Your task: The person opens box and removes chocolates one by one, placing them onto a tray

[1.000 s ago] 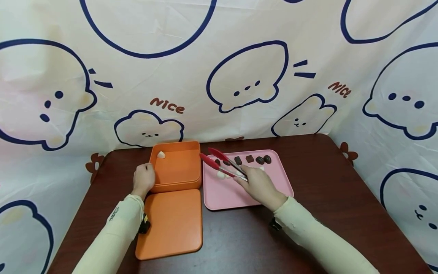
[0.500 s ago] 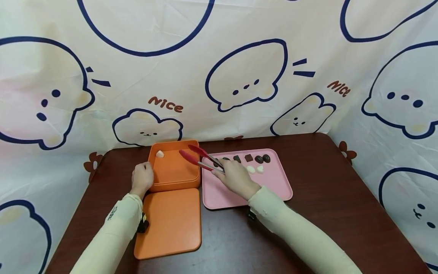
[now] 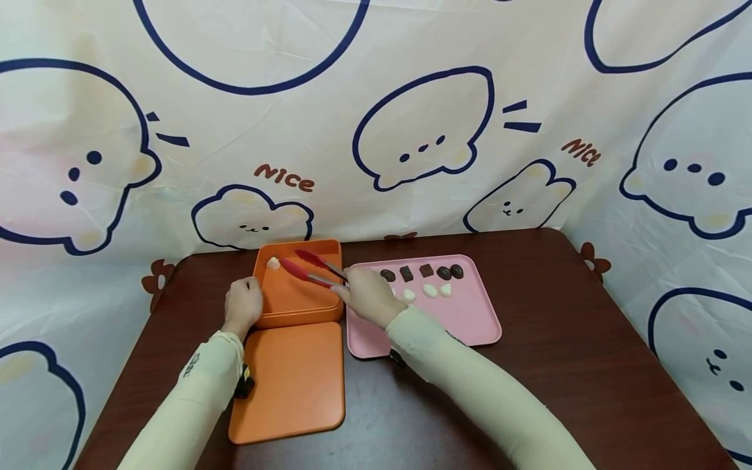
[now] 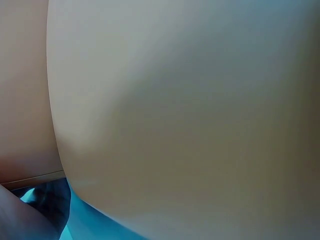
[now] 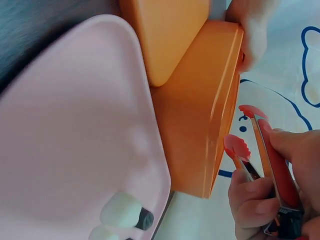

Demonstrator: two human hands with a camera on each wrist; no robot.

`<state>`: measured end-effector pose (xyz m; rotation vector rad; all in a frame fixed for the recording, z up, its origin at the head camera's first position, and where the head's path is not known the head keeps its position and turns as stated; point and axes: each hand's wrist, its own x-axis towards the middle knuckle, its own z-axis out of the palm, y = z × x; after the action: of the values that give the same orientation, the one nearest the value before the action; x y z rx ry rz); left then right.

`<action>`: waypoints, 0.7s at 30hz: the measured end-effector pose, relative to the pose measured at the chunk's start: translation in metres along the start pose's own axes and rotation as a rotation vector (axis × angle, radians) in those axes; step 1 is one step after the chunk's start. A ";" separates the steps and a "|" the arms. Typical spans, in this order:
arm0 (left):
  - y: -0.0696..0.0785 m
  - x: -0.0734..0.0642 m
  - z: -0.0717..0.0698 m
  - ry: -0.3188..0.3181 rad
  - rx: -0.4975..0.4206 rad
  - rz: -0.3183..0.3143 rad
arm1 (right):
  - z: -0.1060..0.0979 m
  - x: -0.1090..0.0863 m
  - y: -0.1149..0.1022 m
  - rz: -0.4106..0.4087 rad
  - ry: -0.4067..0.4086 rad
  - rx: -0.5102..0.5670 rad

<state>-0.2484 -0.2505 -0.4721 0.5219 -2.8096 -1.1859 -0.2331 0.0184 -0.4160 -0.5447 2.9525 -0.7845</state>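
Observation:
My right hand (image 3: 367,297) grips a pair of red-tipped metal tongs (image 3: 314,269) over the orange box (image 3: 302,316). The tongs' tips stand apart, and I see nothing between them. A small white chocolate-like piece (image 3: 273,262) lies in the box's back left corner, just left of the tips. At the box's left wall, my left hand (image 3: 243,303) holds the edge with curled fingers. The right wrist view shows the right hand (image 5: 270,200) round the tongs' handles and the left hand (image 5: 252,32) at the box's far edge. Skin or sleeve blurs most of the left wrist view.
Right of the box, a pink tray (image 3: 452,323) bears dark pieces (image 3: 426,270) in a row and white pieces (image 3: 430,290) in front of them. An orange lid (image 3: 288,385) lies before the box on the brown table (image 3: 558,326). Patterned cloth hangs behind.
My right hand has moved left with the tongs, from above the pink tray to over the orange box. More of the tray's pieces now show. The left hand has stayed at the box's edge.

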 end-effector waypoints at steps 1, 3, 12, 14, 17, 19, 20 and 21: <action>0.000 0.000 0.000 0.001 0.001 0.000 | 0.002 0.002 -0.003 0.001 -0.004 -0.009; -0.001 0.000 0.001 0.000 0.000 0.003 | 0.004 0.006 -0.008 0.009 -0.018 -0.013; -0.003 0.002 0.003 -0.017 0.008 -0.002 | 0.018 0.020 -0.021 0.061 -0.074 -0.054; -0.002 0.002 0.003 -0.018 0.008 0.001 | 0.022 0.023 -0.021 0.056 -0.075 -0.079; -0.002 0.001 0.002 -0.014 0.010 0.009 | 0.028 0.028 -0.024 0.044 -0.077 -0.112; -0.002 0.001 0.002 -0.008 0.008 0.009 | 0.030 0.031 -0.027 0.040 -0.083 -0.135; -0.002 0.001 0.002 -0.007 0.008 0.007 | 0.031 0.032 -0.029 0.040 -0.084 -0.147; -0.002 0.001 0.001 -0.007 0.009 0.005 | 0.032 0.034 -0.030 0.040 -0.086 -0.158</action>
<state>-0.2493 -0.2509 -0.4744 0.5127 -2.8216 -1.1769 -0.2512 -0.0325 -0.4276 -0.5118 2.9514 -0.5127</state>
